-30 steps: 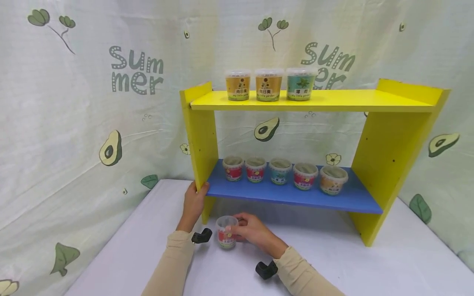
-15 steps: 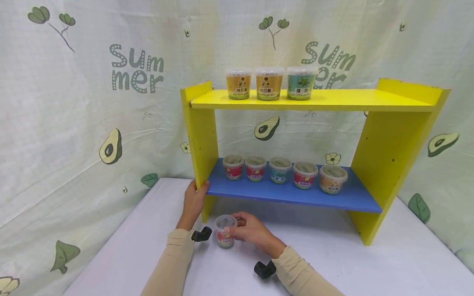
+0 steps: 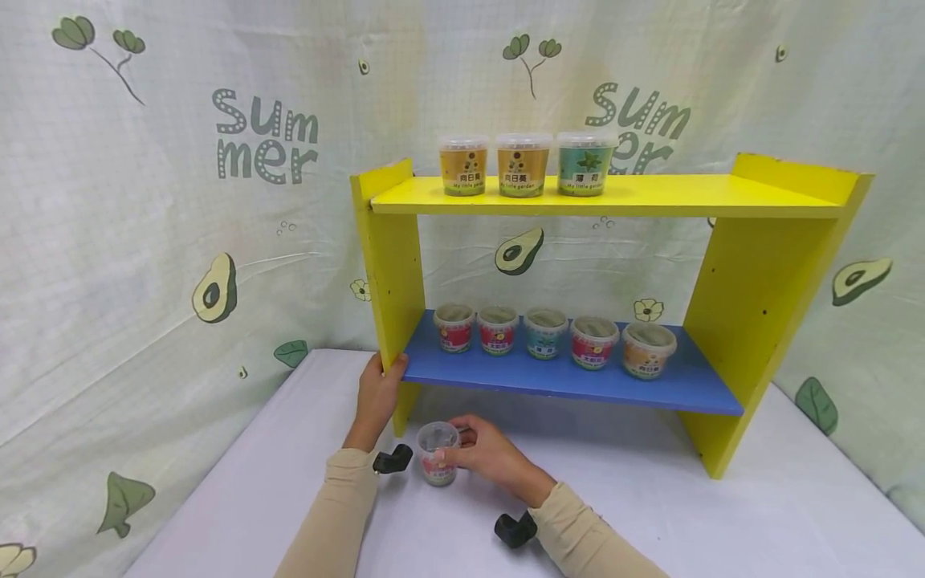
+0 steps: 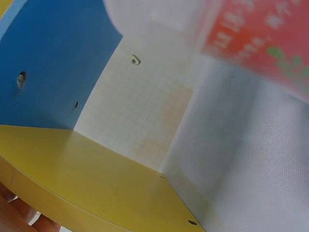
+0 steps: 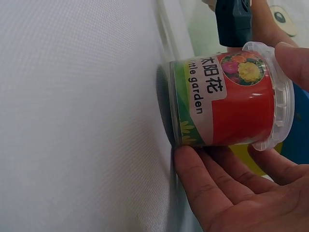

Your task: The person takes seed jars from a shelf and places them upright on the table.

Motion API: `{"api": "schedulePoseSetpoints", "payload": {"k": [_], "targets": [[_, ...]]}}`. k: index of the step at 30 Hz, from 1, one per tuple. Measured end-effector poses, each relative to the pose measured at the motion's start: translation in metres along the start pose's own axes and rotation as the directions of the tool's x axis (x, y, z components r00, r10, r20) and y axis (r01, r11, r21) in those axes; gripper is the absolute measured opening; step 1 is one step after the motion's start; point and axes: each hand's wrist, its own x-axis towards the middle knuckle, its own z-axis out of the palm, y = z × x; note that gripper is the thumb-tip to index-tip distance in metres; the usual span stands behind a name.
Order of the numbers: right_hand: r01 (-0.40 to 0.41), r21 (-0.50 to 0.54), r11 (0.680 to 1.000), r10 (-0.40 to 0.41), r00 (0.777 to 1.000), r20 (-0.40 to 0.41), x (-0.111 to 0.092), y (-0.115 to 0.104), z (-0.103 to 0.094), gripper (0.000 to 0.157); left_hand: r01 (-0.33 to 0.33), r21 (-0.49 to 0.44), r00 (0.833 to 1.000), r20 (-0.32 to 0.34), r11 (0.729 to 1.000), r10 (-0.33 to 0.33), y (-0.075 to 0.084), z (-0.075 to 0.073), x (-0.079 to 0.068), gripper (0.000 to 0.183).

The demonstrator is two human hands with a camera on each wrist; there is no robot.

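My right hand holds a clear plastic cup with a red flower label, thumb near the rim and fingers along the side. In the right wrist view its base is at or close to the white tabletop; whether it touches I cannot tell. My left hand grips the front edge of the shelf unit's yellow left side panel, beside the blue lower shelf. Its fingers show behind that panel in the left wrist view, where the red-labelled cup appears blurred at the upper right.
On the blue shelf stand several cups in a row, including a teal cup and an orange cup. Two orange cups and another teal cup stand on the yellow top shelf. Behind hangs a printed cloth.
My right hand and the red-labelled cup have shifted slightly left. My left hand stays on the side panel, and the cups on both shelves have not moved.
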Motion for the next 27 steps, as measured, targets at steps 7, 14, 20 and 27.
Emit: {"api": "schedulePoseSetpoints", "payload": {"k": [7, 14, 20, 27], "targets": [[0.002, -0.004, 1.0, -0.002, 1.0, 0.007, 0.0017, 0.0041, 0.0001, 0.063, -0.004, 0.001, 1.0, 0.0, 1.0, 0.004, -0.0023, 0.0002, 0.0004, 0.056], [0.008, -0.005, 1.0, -0.008, 1.0, 0.008, 0.0024, 0.0053, 0.0002, 0.065, 0.006, 0.004, 1.0, 0.003, 1.0, -0.006, -0.0028, 0.0, 0.0008, 0.057], [0.021, -0.02, 1.0, -0.021, 1.0, -0.003, 0.0021, 0.002, 0.0005, 0.064, -0.003, 0.011, 1.0, 0.0, 1.0, 0.003, -0.0005, 0.0, 0.0014, 0.056], [0.036, -0.01, 0.999, -0.036, 0.999, -0.005, 0.0025, 0.0043, 0.0015, 0.064, -0.037, 0.014, 0.999, -0.036, 0.999, 0.038, 0.0009, 0.0004, 0.0015, 0.05]]}}
